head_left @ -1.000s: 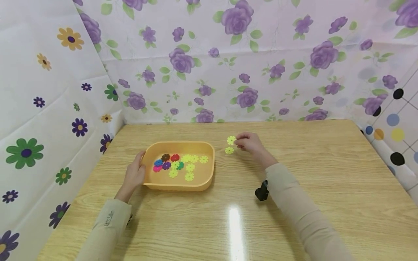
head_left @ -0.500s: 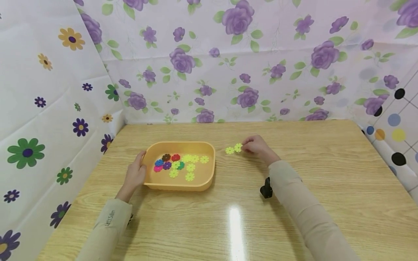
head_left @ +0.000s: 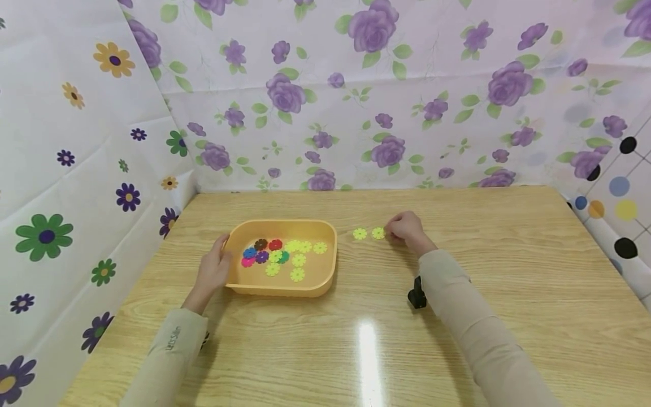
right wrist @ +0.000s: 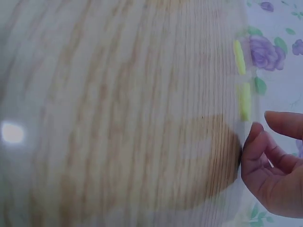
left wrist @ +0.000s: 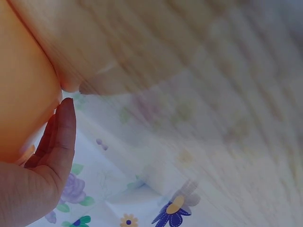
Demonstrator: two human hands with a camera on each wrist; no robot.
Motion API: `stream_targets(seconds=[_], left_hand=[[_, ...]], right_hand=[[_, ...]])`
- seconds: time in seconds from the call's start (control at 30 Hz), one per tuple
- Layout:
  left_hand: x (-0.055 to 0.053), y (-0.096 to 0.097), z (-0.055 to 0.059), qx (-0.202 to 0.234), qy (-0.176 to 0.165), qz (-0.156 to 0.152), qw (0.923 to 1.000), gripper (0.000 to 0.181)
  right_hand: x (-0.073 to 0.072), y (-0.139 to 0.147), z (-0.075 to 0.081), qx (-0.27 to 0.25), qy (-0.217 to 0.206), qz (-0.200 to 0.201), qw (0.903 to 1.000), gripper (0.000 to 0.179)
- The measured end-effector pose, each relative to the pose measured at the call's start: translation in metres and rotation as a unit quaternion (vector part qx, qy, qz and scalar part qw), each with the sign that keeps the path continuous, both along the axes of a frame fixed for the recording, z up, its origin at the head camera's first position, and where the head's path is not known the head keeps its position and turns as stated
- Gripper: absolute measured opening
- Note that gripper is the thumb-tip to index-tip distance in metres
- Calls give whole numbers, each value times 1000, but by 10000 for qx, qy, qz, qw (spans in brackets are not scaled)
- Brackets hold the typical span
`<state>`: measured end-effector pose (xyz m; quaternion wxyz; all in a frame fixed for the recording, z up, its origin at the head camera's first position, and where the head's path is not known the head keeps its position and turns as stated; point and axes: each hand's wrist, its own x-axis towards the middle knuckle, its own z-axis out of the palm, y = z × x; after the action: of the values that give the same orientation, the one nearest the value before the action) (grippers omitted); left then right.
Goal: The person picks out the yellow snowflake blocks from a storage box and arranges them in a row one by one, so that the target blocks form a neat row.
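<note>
My left hand holds the left end of an orange plastic tray. In the left wrist view its fingers lie along the tray's outer wall. My right hand is low over the table, right beside a yellow flower-shaped disc. A second yellow flower-shaped disc lies to its left, forming a row. The right wrist view shows the nearer disc just past the fingertips, with thumb and forefinger apart and nothing between them.
Inside the tray are several yellow discs, plus single ones such as a red disc, a brown disc and a blue disc. The wooden table ends at a flowered cloth behind.
My right hand has drawn one yellow disc toward me and rightward, lining it up beside the other, and has let go of it. The left hand stays at the tray.
</note>
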<state>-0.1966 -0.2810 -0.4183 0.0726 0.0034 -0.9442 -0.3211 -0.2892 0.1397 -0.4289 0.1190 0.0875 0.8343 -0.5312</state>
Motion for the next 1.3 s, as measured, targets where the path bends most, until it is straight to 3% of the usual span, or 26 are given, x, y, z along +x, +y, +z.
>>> stream_targets(seconds=[0.23,0.4,0.6,1.1,1.3], left_hand=[[2,1,1,-8,110,9,9999,41],[2,1,-1,34,167,33,9998,40],[1,2,-1,70,152,42,9999,39],[1,2,0,190,-2,139,9997,40],[1,3,1,179,-70,182,9996,40]], right_hand=[[2,-15,13,-1,379,108,9992,25],[6,-35,22,-195,765,617,9950,24],[16,-63,29,-527,1163,1340,9827,24],[33,-120,38,-1051,1408,2187,9598,32],[38,-139,40,-634,1466,2616,9519,29]])
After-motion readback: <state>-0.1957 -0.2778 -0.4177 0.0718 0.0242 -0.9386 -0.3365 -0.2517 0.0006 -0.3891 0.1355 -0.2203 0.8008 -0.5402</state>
